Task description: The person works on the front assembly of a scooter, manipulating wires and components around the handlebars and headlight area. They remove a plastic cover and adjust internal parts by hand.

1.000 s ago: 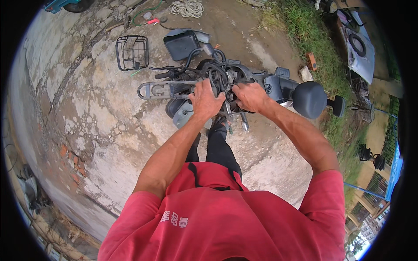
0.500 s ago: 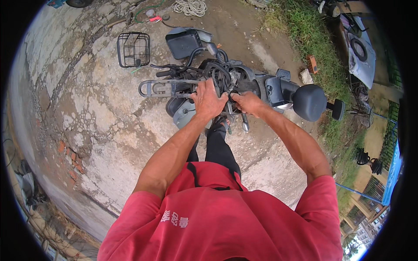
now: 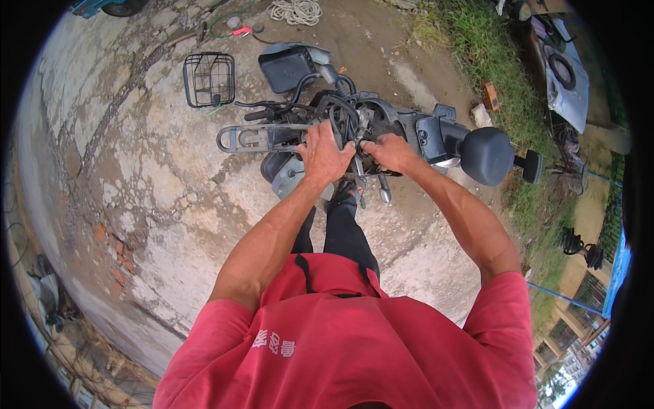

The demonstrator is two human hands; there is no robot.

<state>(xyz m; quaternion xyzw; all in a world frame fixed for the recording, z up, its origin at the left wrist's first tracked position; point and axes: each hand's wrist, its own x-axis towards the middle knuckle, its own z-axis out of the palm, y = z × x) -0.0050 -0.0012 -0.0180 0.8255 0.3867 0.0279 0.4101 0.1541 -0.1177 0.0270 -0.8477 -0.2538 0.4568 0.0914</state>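
Note:
A partly stripped electric scooter [image 3: 371, 109] stands crosswise in front of me, with its black cables [image 3: 339, 112] and inner parts bare. My left hand [image 3: 323, 155] is closed over the near side of that opening, fingers bent down beside the grey metal rack [image 3: 262, 138]. What its fingertips hold is hidden. To its right, my right hand [image 3: 391, 153] is closed, thumb and index finger pinched at the edge of the dark inner parts. I cannot make out what lies in the pinch. A small gap separates the two hands.
A black wire basket [image 3: 209, 80] and a black plastic box [image 3: 287, 68] lie beyond the scooter. Coiled rope [image 3: 295, 11] lies at the far edge. The black seat [image 3: 486, 156] is at the right, near grass and an orange brick [image 3: 490, 96]. The concrete is cracked.
My right hand has moved slightly right, widening the gap between the hands. The left hand stays almost in place. At the far left, more of a blue vehicle shows.

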